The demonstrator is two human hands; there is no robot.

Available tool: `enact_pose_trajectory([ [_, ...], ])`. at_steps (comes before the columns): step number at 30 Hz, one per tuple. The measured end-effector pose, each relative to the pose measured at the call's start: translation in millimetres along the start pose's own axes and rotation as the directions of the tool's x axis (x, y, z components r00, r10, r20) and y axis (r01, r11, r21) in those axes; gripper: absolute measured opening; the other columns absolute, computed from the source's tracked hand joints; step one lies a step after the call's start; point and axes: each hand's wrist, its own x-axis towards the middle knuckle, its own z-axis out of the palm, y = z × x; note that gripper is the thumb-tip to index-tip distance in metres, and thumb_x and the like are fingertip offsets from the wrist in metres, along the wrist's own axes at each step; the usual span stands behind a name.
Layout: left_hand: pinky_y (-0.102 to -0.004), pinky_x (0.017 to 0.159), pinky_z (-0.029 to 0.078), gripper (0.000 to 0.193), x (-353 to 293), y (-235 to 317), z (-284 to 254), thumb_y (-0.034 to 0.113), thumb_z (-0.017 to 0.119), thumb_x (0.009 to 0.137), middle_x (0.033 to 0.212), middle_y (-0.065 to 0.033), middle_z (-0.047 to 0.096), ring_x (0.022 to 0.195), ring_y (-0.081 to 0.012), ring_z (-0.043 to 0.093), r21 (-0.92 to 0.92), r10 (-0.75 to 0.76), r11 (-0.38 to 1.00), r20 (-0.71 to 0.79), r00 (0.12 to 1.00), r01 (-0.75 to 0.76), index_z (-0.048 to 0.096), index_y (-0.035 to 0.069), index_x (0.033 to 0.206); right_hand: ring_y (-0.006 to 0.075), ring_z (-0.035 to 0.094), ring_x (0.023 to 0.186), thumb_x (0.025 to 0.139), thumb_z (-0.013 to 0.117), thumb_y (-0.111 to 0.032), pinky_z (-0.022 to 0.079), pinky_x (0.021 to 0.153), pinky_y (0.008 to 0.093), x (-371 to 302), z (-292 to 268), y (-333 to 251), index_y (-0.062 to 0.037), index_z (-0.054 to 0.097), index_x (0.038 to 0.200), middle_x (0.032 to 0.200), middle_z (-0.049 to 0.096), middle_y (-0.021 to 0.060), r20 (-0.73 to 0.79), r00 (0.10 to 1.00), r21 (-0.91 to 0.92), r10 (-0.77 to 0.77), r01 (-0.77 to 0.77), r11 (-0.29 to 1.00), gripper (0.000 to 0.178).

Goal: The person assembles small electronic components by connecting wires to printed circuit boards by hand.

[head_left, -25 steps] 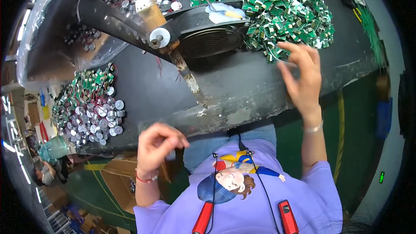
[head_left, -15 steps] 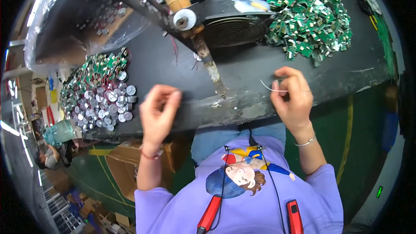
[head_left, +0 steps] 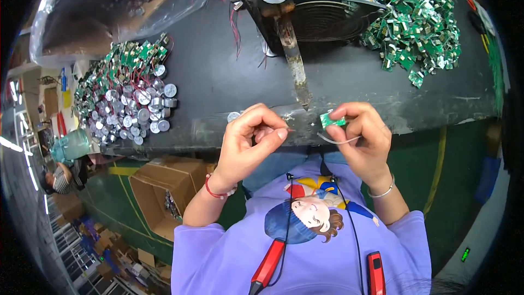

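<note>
Both hands have drawn in from the table toward the chest since the earlier frames, when the right one was reaching out to the green pile at the upper right. Going left to right: at the far left of the dark table (head_left: pixel 218 87) lies a heap of round silver discs wired to small green boards (head_left: pixel 128 95). Just right of centre-left, the left hand (head_left: pixel 248 145) is curled, its thumb and forefinger pinched on something thin, probably a wire end, too small to make out; a single silver disc (head_left: pixel 233 116) rests on the table edge just beside its knuckles. Above centre, a soldering iron (head_left: pixel 292 57) slants down from a black fan housing (head_left: pixel 322 16), its tip pointing between the two hands. To the right, the right hand (head_left: pixel 363 139) pinches a small green circuit board (head_left: pixel 332 119) between thumb and forefinger, with a pale wire (head_left: pixel 338 140) trailing under it toward the left hand. The board sits directly right of the left fingertips, near them but apart, its long side roughly level and aimed across at them, just below the iron's tip. At the upper right spreads a large pile of loose green boards (head_left: pixel 417 19).
</note>
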Motion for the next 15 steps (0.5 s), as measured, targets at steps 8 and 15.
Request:
enact_pose_trajectory([
  [8,-0.0189,0.059,0.033,0.005,11.2,8.6,14.3,0.001,0.065,0.081,0.086,0.0001,0.05,0.068,-0.003,0.039,0.092,0.089,0.992,0.018,0.996,-0.09,0.061,0.002,0.083,0.0228,0.062,0.074,0.068,0.064,0.003,0.049,0.065,0.0301,12.8,-0.8,-12.7,-0.0038,0.048,0.067,0.094,0.064,0.0155,0.115,0.991,0.204,-0.071,0.047,0.978,0.017],
  [15,-0.0156,0.064,0.039,0.006,17.4,16.1,14.1,0.001,0.06,0.087,0.099,-0.003,0.054,0.077,-0.0011,0.048,-0.249,-0.102,0.961,0.081,0.992,0.119,0.054,0.001,0.089,0.0253,0.064,0.078,0.069,0.062,0.004,0.051,0.07,0.0331,17.0,4.2,-8.0,-0.0028,0.053,0.069,0.089,0.066,0.0161,0.062,0.992,0.169,-0.112,0.1,0.981,0.011],
])
